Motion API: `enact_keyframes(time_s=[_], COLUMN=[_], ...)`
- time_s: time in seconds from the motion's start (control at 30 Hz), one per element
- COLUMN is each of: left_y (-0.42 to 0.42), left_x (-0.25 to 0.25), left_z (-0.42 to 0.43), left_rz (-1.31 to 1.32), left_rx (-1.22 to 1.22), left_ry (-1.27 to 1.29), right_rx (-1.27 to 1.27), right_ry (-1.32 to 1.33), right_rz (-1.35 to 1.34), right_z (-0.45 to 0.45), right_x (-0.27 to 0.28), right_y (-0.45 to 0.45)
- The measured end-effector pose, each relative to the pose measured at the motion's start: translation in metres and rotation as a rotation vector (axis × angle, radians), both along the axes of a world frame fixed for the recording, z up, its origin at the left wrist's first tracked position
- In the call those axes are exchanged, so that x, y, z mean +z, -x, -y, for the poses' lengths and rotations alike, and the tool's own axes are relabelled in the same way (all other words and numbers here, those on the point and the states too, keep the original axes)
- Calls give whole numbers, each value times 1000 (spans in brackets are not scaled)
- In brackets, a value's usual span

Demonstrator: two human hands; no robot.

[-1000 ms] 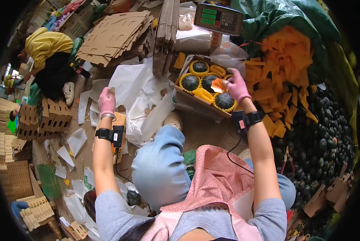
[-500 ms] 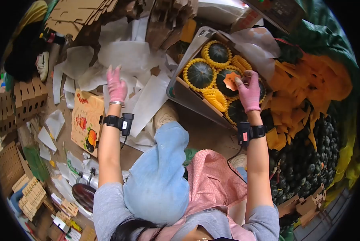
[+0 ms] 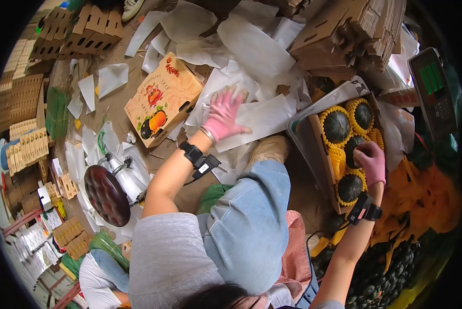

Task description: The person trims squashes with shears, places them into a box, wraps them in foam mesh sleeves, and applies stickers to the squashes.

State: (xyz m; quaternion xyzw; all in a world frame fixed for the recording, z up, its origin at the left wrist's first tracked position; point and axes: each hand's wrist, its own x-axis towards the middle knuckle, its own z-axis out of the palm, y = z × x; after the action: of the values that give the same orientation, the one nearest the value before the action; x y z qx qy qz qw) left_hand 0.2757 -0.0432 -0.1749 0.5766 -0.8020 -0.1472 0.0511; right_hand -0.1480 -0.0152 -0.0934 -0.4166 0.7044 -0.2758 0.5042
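My left hand [image 3: 225, 114], in a pink glove, is spread open with nothing in it, over white paper sheets [image 3: 264, 118]. Left of it lies a closed printed pumpkin carton [image 3: 161, 98]. Inside an open cardboard box [image 3: 319, 165] at right sit dark green pumpkins [image 3: 336, 127] in yellow foam nets [image 3: 337, 158]. My right hand [image 3: 371, 162], also gloved in pink, is closed at the middle pumpkin [image 3: 351, 149], its fingertips curled against the top. Whatever those fingers may hold is hidden.
Flattened cartons [image 3: 344, 36] are stacked beyond the box, near a scale display [image 3: 433, 85]. Orange foam pieces [image 3: 416, 195] and a heap of loose pumpkins [image 3: 380, 273] lie at right. A round brown stool [image 3: 107, 195] stands at left. Another person [image 3: 99, 278] is at lower left.
The view has turned left, shifting the scene rightward. My left hand has come down toward the paper sheets. The orange flower-shaped label at my right fingers no longer shows; that hand stays over the box.
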Motion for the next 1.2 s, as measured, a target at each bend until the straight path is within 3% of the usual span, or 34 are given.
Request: enact_keyframes(time_s=[0.07, 0.17, 0.27, 0.37, 0.47, 0.57, 0.67, 0.8, 0.9, 0.97, 1.1, 1.13, 1.2], left_y=[26, 35, 29, 20, 4, -10, -22, -33, -39, -37, -60, -72, -84], left_x=[8, -31, -55, -28, -43, -60, -41, -2, 7, 5, -16, -29, -27], left_z=[-7, 1, 30, 71, 105, 136, 161, 135, 74, 13, -57, -65, -59], left_rz=[454, 373, 337, 305, 217, 167, -204, -117, -39, -107, -308, -336, -634], left_rx=[-97, -26, 223, 468, 532, 484, 386, 353, 254, 433, 1209, 1282, 1235], left_ry=[-240, -314, -166, -255, -248, -67, 153, 452, 473, 391, -51, -131, -320], right_rx=[4, 28, 15, -3, -19, -22, -24, -11, 9, 30, 83, 97, 121], right_ry=[-94, -71, -48, -12, -11, 26, 35, 14, 56, 107, 217, 227, 239], right_rz=[-134, -231, -178, -170, -220, -188, -161, -79, -132, -189, -381, -435, -546], right_z=[8, 6, -3, -6, -6, -8, -12, -14, -19, -22, -24, -23, -24], right_x=[-1, -11, -16, -8, -5, -5, -7, -8, -13, -19, -20, -21, -22], right_y=[-3, -1, 4, -3, -8, -8, -6, -2, -2, -1, -12, -14, -18])
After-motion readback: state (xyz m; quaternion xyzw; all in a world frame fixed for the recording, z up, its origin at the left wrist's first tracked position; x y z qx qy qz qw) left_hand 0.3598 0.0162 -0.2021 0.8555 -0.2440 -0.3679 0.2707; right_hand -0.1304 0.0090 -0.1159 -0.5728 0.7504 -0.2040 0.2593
